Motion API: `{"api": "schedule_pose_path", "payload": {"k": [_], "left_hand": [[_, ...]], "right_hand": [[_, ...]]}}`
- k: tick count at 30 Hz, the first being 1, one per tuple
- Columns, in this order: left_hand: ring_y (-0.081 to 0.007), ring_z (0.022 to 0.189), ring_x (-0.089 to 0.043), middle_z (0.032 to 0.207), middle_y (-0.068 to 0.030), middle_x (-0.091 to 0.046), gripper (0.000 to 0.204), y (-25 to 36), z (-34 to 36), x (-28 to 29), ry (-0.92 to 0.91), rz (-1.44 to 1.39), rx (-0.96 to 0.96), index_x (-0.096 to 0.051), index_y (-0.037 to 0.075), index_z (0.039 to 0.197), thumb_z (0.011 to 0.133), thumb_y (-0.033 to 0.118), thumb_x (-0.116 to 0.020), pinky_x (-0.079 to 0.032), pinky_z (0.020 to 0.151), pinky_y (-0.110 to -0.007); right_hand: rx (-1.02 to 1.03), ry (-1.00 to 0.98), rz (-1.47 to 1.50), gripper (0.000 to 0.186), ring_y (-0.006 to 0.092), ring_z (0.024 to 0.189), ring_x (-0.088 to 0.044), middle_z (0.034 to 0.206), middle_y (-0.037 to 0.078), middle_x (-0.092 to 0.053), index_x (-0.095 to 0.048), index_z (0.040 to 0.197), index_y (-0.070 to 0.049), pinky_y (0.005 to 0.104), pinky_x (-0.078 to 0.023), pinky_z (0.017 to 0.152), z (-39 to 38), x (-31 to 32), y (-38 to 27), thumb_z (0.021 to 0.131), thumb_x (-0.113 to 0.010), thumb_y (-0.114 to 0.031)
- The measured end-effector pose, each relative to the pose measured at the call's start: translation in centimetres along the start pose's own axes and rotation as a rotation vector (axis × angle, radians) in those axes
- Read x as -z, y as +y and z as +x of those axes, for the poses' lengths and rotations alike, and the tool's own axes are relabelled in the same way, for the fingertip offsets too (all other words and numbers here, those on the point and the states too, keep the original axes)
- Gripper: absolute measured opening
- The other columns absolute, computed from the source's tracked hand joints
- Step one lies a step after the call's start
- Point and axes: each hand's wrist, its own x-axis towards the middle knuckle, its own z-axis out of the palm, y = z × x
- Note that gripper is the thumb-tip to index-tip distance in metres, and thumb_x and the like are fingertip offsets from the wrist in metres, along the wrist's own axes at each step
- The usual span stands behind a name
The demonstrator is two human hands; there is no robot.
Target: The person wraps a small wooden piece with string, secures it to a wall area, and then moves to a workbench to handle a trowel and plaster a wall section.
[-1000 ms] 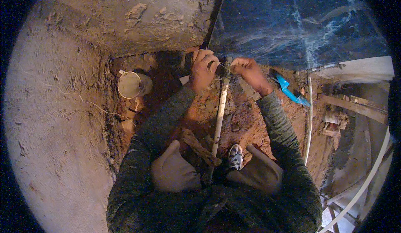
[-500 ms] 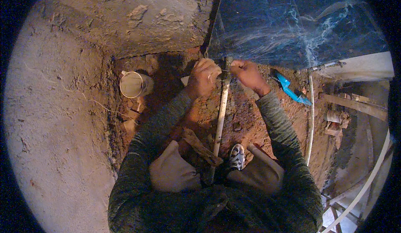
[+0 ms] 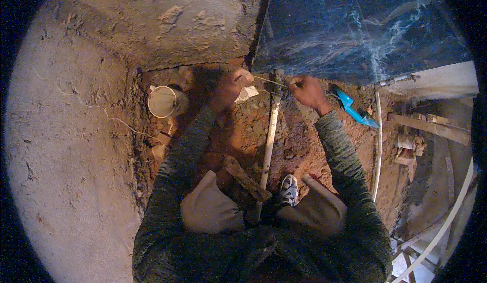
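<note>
Lying sideways, pale bucket [image 3: 163, 102]

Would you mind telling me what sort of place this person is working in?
Most likely an outdoor dig or building site, with plumbing work in a trench. The person crouches in red-brown soil over a pale upright pipe; a blue tarp hangs above, and rough concrete ground borders the pit.
</note>
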Motion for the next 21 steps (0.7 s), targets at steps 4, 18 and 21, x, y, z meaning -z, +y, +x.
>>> {"api": "schedule_pose_path", "payload": {"k": [4,18,21], "left_hand": [[-0.0167,0.079,-0.062,0.083,-0.0082,-0.065,0.022,3.4,-0.4,1.1,-0.100,0.043,0.032,-0.065,0.002,0.094,0.094,0.020,-0.052,-0.049,0.073,-0.032],[-0.0193,0.086,-0.061,0.090,-0.0071,-0.063,0.025,1.5,-0.9,-1.9,-0.125,-0.277,-0.136,-0.063,0.000,0.110,0.094,0.013,-0.050,-0.047,0.076,-0.031],[-0.0137,0.082,-0.058,0.086,-0.0041,-0.061,0.026,0.8,-1.4,-4.2,-0.096,-0.563,0.033,-0.061,-0.001,0.113,0.097,0.015,-0.049,-0.046,0.072,-0.028]], "right_hand": [[-0.016,-0.030,-0.013,0.028,0.0242,0.090,-0.068,0.092,0.015,-0.070,-0.070,0.106,-0.006,0.0381,-0.050,0.086,-0.2,-0.6,-2.5,0.084,-0.063,-0.022],[0.029,-0.340,1.210,0.027,0.0049,0.055,-0.042,0.068,-0.004,-0.049,-0.064,0.110,-0.001,0.0207,-0.033,0.050,-0.9,-0.3,-9.5,0.090,-0.052,-0.014],[-0.030,-0.370,1.389,0.028,0.0059,0.052,-0.038,0.063,-0.004,-0.043,-0.062,0.111,0.001,0.0212,-0.030,0.045,-0.9,-0.3,-9.7,0.090,-0.050,-0.013]]}}
